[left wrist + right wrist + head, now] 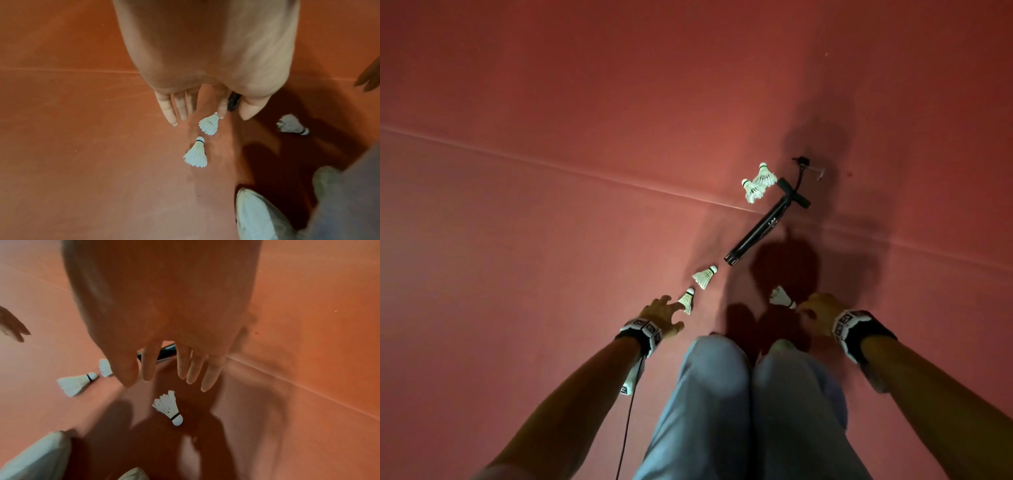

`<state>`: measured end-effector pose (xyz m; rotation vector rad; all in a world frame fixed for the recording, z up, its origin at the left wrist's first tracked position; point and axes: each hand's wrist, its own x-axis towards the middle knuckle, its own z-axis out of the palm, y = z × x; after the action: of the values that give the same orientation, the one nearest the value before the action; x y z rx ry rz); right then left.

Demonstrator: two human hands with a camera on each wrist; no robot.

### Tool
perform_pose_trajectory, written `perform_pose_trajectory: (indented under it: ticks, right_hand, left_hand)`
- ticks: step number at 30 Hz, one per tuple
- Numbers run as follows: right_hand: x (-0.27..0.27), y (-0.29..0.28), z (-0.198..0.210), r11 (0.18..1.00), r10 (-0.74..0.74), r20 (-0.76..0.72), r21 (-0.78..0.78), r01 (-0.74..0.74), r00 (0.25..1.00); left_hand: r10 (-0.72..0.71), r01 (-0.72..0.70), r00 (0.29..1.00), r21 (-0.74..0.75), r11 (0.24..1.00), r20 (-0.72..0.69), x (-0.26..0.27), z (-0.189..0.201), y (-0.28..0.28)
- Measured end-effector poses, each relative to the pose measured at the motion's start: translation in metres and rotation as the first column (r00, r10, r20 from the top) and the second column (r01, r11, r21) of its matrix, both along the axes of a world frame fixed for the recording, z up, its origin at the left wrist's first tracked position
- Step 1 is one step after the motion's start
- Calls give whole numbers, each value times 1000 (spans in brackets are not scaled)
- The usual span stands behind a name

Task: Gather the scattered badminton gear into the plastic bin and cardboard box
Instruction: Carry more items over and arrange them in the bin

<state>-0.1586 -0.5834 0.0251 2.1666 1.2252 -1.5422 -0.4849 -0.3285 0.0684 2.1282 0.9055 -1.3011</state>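
Shuttlecocks of white feather with black-banded cork tips are scattered on a red matte floor (pixel 551 205). The nearest left shuttlecock (pixel 686 299) lies at about eleven o'clock from the knees, just beside the fingertips of the left hand (pixel 661 313), whose fingers are spread straight and hold nothing; whether they touch it cannot be told. A second shuttlecock (pixel 705 275) lies just beyond it, towards one o'clock. A third shuttlecock (pixel 782 297) lies at one o'clock from the knees, cork towards the right hand (pixel 820 310), which is held close by with relaxed, extended fingers (pixel 211 374) and grips nothing. A black tube-shaped hand pump with a crossbar handle (pixel 763 226) lies further off at twelve o'clock, and a pair of shuttlecocks (pixel 758 183) is seen at its far end, beside the handle. Pale grey trouser legs (pixel 722 394) and a light shoe (pixel 259 216) are seen nearest the camera.
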Motion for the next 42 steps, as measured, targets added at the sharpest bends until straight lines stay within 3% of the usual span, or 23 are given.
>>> perform_pose_trajectory:
  ticks: [4, 8, 14, 19, 25, 29, 32, 34, 38, 42]
  right_hand:
    - [1, 5, -97, 998, 67, -7, 9, -67, 998]
    - [-7, 10, -146, 991, 134, -19, -8, -134, 991]
    - [-18, 11, -177, 989, 142, -19, 53, -141, 990]
    - [-17, 12, -160, 991, 36, -10, 133, -35, 999]
    - [-11, -2, -56, 971, -160, 2, 182, 157, 987]
    - [-4, -20, 45, 947, -282, -48, 149, 286, 958]
    - [1, -35, 131, 872, -438, -86, 200, 447, 895]
    - [3, -42, 195, 778, -569, -99, 256, 574, 816]
    - [4, -53, 331, 512, -774, -185, 381, 770, 606]
    - [0, -63, 439, 167, -889, -300, 492, 854, 347]
  left_hand:
    - [12, -11, 999, 23, 1000, -43, 0, -91, 7]
    - [12, -10, 997, 27, 1000, -74, 2, -142, 10]
    - [106, -108, 994, -84, 991, -31, -4, -191, 5]
    - [206, -210, 976, -59, 976, -70, -8, -197, -6]
    - [159, -160, 987, 37, 986, 20, 11, -83, -22]
    - [120, -127, 989, 80, 989, 90, 31, 23, -26]
    - [73, -90, 985, 107, 990, 156, 55, 115, -32]
    - [43, -66, 979, 107, 992, 199, 75, 177, -36]
    - [21, -41, 957, 63, 997, 290, 123, 296, -50]
    - [20, -7, 864, -26, 1000, 502, 170, 393, -71]
